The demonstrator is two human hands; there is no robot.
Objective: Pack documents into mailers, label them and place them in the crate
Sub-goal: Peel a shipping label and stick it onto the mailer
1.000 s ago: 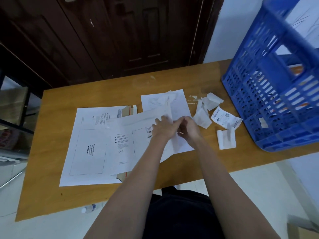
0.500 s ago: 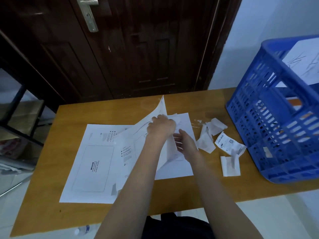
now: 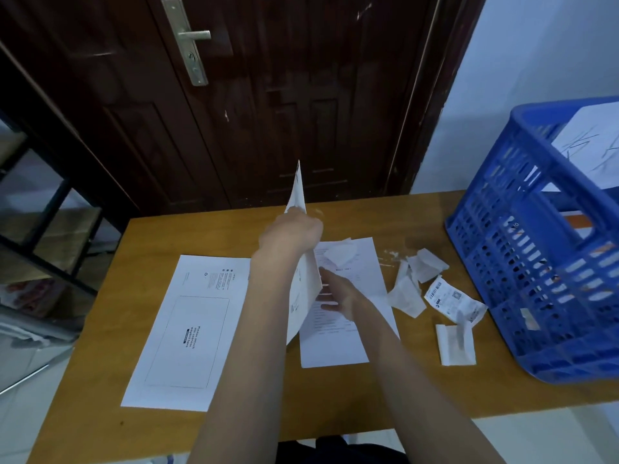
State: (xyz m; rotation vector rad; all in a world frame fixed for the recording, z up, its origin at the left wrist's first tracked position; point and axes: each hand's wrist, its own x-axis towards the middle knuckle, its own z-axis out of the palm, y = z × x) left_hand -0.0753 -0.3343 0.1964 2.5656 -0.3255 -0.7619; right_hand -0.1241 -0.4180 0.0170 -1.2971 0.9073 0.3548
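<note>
My left hand (image 3: 291,234) grips a white mailer (image 3: 303,283) by its upper edge and holds it upright, nearly edge-on, above the wooden table (image 3: 335,396). Below it lies a printed document sheet (image 3: 345,343), and my right hand (image 3: 336,293) rests flat on that sheet with fingers extended under the mailer. A second white mailer (image 3: 187,329) lies flat at the left, its printed address box facing up. A shipping label (image 3: 452,299) with a barcode lies crumpled at the right. The blue plastic crate (image 3: 542,262) stands tilted at the table's right end with paper inside.
Peeled backing scraps (image 3: 418,279) and a folded white strip (image 3: 455,344) lie between the document and the crate. A dark wooden door (image 3: 268,95) stands behind the table. A metal shelf frame (image 3: 50,229) is at the left.
My left hand has lifted the mailer from lying flat on the table to standing upright. My right hand has let go of it and now lies on the document beneath.
</note>
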